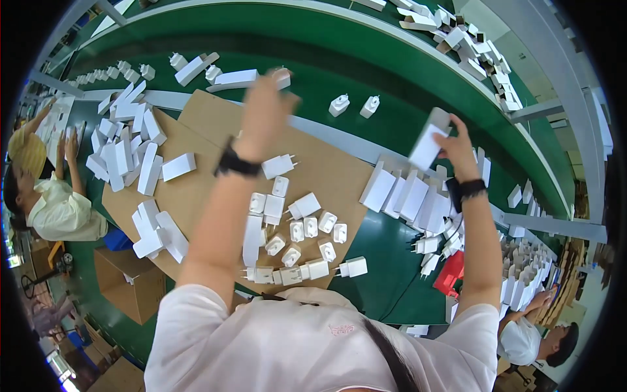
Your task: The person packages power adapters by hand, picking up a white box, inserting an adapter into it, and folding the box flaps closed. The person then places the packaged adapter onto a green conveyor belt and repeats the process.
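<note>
In my right hand [459, 149] is a small white box [426, 145], gripped between thumb and fingers and tilted over the row of boxes. My left hand [269, 98] is smeared by motion at the far edge of the cardboard. Right beside its fingers is a white plug charger [281, 78]; whether I hold it is unclear. A closed white box [236, 79] lies just left of that hand. Two white chargers [339, 105] stand on the green belt between my hands. Many more chargers [303, 206] lie on the cardboard sheet [353, 171] before me.
White boxes [121, 153] are heaped at the left of the sheet. Open boxes [411, 196] stand in a row at the right, near a red object [450, 274]. A metal frame [555, 227] crosses the right side. Co-workers sit left [62, 208] and right [520, 341].
</note>
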